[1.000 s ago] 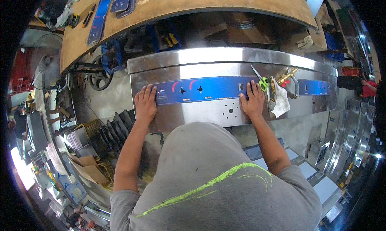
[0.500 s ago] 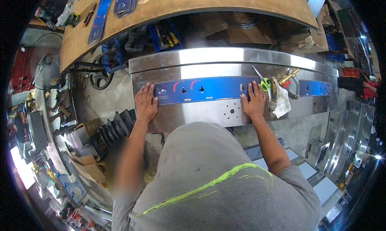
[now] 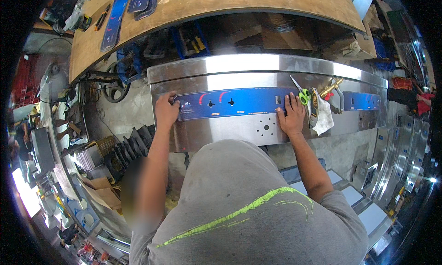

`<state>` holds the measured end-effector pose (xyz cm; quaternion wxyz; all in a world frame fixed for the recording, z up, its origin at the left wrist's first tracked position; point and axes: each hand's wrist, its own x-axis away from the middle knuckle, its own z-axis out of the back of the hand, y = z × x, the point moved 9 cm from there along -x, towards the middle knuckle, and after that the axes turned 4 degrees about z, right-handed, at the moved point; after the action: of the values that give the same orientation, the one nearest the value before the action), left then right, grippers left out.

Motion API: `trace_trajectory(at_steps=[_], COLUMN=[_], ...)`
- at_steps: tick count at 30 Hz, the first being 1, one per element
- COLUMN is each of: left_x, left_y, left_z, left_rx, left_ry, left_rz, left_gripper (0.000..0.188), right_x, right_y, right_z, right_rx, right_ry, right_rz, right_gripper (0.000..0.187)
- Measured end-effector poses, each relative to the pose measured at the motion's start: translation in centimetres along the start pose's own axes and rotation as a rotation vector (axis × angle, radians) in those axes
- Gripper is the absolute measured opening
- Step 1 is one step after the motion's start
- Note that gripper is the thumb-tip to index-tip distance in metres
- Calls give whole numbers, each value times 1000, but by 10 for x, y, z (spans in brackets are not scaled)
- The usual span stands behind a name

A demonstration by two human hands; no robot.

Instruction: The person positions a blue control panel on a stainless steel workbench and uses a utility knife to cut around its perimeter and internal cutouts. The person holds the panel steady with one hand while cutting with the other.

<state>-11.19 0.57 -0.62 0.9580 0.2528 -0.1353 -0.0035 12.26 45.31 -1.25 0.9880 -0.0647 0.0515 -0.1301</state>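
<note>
A long stainless steel panel (image 3: 258, 67) lies across in front of me. On its face is a blue control sticker strip (image 3: 235, 101) with red arcs and small cut-outs. My left hand (image 3: 165, 109) presses flat on the strip's left end, and my right hand (image 3: 291, 116) presses flat on its right end. Neither hand holds anything. Just right of my right hand lie green-handled scissors (image 3: 300, 92), a brass fitting (image 3: 332, 86) and a white cloth (image 3: 324, 118). A second blue strip (image 3: 361, 100) sits further right on the panel.
A wooden workbench (image 3: 207, 4) arches above, with more blue strips (image 3: 117, 14) and hand tools on it. Dark metal parts (image 3: 126, 145) and cardboard lie on the floor at left. Steel appliance bodies (image 3: 396, 145) stand in a row at right.
Both hands stay pressed on the blue strip; the left hand has shifted slightly along its left end.
</note>
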Motion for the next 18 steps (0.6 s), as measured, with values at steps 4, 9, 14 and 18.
trace_trajectory(at_steps=[4, 9, 14, 18], left_x=[-5, 10, 26, 24], left_y=[-7, 6, 18, 13], left_z=[0, 10, 29, 27], left_rx=[-3, -34, 321, 190], left_ry=[-61, -33, 45, 14], left_rz=[79, 16, -25, 23], left_gripper=[25, 24, 24, 22], right_x=[0, -1, 0, -1], right_y=[0, 0, 2, 2], right_z=[-1, -2, -2, -4], right_rx=[1, 2, 7, -11], right_ry=[-24, -37, -5, -7], right_rz=[0, -8, 9, 8], right_gripper=[64, 64, 64, 64])
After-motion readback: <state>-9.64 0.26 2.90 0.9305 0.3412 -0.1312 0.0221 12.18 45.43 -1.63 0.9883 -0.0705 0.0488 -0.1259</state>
